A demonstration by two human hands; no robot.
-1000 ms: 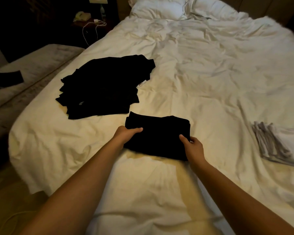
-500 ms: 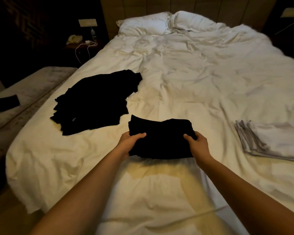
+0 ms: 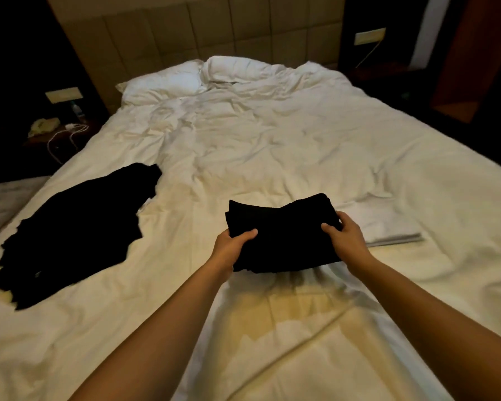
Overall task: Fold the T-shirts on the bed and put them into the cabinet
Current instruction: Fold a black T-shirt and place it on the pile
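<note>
While left hand and right hand each pinch one side of folded shirt, it hangs just above bed. I judge it light, soft, floppy; side grips with support underneath suit best. Black pile left, white stack right; open sheet beyond.

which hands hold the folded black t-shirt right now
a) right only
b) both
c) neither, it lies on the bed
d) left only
b: the left hand grips one side of the folded black T-shirt and the right hand grips the other.
</note>
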